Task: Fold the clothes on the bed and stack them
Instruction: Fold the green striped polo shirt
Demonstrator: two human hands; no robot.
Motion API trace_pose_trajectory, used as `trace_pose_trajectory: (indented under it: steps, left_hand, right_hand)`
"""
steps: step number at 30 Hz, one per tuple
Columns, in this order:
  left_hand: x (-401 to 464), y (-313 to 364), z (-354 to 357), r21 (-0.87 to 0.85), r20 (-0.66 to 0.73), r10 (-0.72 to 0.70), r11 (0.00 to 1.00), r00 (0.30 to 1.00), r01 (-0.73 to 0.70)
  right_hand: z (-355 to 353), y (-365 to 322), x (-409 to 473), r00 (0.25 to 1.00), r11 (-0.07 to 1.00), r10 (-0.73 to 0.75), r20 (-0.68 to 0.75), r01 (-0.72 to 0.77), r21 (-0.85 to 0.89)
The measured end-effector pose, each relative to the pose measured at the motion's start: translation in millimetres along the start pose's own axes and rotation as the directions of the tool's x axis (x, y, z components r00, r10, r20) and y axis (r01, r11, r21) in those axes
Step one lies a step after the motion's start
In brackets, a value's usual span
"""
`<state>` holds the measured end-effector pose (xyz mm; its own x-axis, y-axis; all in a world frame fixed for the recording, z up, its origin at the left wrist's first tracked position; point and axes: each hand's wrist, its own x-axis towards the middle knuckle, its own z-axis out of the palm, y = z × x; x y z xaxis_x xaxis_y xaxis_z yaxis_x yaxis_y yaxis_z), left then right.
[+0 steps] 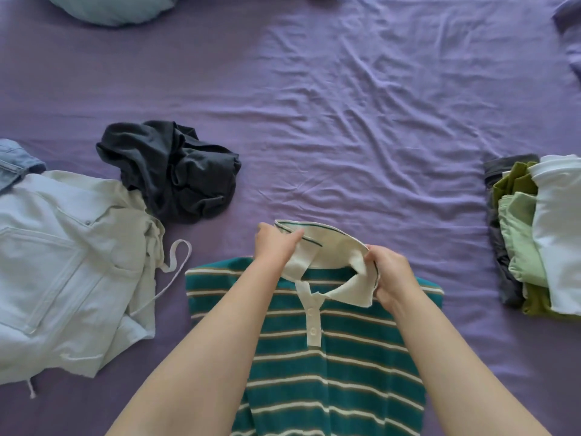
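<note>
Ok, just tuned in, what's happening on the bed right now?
A person is folding laundry on the bed. Both hands grip the white collar of a striped polo lying face up: the left hand at one end, the right hand at the other. A folded stack sits to the right. A pale jacket and crumpled dark garment wait on the left.

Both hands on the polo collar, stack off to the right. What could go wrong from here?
1. Left hand and right hand grip only the white collar; lifting there may drag the striped polo and undo its folded sides.
2. The stack looks uneven, white top overhanging; another piece could topple it.
3. The pale jacket's drawstring trails near the polo and might snag.
</note>
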<state>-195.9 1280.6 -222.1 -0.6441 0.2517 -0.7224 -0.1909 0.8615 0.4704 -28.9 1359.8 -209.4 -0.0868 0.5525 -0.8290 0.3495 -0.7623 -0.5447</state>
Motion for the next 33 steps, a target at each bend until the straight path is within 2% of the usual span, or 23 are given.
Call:
trace_pose_trajectory:
  steps: [2,4,7,9,11,13,15,16,17,18,20,22,24,27,30,33]
  left_hand:
    - [2,7,15,0.131,-0.092,-0.017,0.991,0.996,0.029]
    - [5,9,23,0.174,-0.174,-0.047,0.982,0.984,0.078]
    - [9,7,24,0.209,-0.207,-0.043,0.974,0.978,0.087]
    - [8,4,18,0.222,-0.193,-0.001,0.974,0.981,0.045]
    - [6,-1,7,0.128,-0.159,0.020,0.992,0.987,0.000]
    - [4,-7,-7,-0.103,-0.100,-0.063,0.993,0.993,0.052]
    - [-2,-11,-22,-0.385,0.036,-0.188,0.904,0.982,0.187]
    - [-6,-13,-28,-0.454,0.098,-0.215,0.859,0.972,0.236]
    - [-9,-14,-31,-0.462,0.128,-0.220,0.850,0.967,0.255]
    - [-10,-15,-33,-0.404,0.113,-0.205,0.885,0.972,0.233]
    - [-11,-16,-29,-0.217,0.013,-0.113,0.970,0.994,0.113]
    - [-14,-16,-25,-0.242,-0.028,-0.037,0.970,0.999,0.029]
    - [-18,-18,-28,-0.403,0.033,-0.041,0.914,0.999,0.050]
    - [-23,-28,-47,-0.573,0.246,-0.029,0.802,0.969,0.169]
    - [-21,-39,-66,-0.615,0.400,-0.099,0.708,0.911,0.347]
    - [-19,-51,-71,-0.589,0.499,-0.169,0.653,0.850,0.476]
  right_hand:
    - [-1,2,-2,0.998,0.993,-0.027,0.053,0.033,-0.111]
    - [-3,6,-3,0.988,0.970,-0.100,0.119,0.124,-0.208]
    - [0,6,-3,0.972,0.936,-0.205,0.118,0.230,-0.266]
    - [3,3,-6,0.962,0.921,-0.240,0.127,0.267,-0.282]
    - [5,0,-8,0.953,0.920,-0.269,0.142,0.298,-0.256]
    - [4,-3,-9,0.956,0.925,-0.265,0.125,0.289,-0.249]
    - [2,-5,-10,0.965,0.945,-0.232,0.120,0.253,-0.206]
    - [1,-6,-10,0.969,0.956,-0.212,0.126,0.232,-0.179]
    - [0,-6,-11,0.972,0.962,-0.194,0.135,0.215,-0.166]
    - [-2,-5,-12,0.973,0.966,-0.180,0.146,0.203,-0.160]
    - [-5,-1,-11,0.974,0.976,-0.163,0.158,0.183,-0.119]
    - [-8,3,-9,0.978,0.986,-0.151,0.146,0.160,-0.052]
    - [-10,4,-8,0.983,0.992,-0.123,0.139,0.125,-0.006]
    - [-14,3,-6,0.988,0.997,-0.014,0.155,0.001,0.082]
    - [-19,0,-2,0.974,0.984,0.105,0.203,-0.131,0.123]
    - [-23,1,2,0.967,0.970,0.165,0.192,-0.195,0.147]
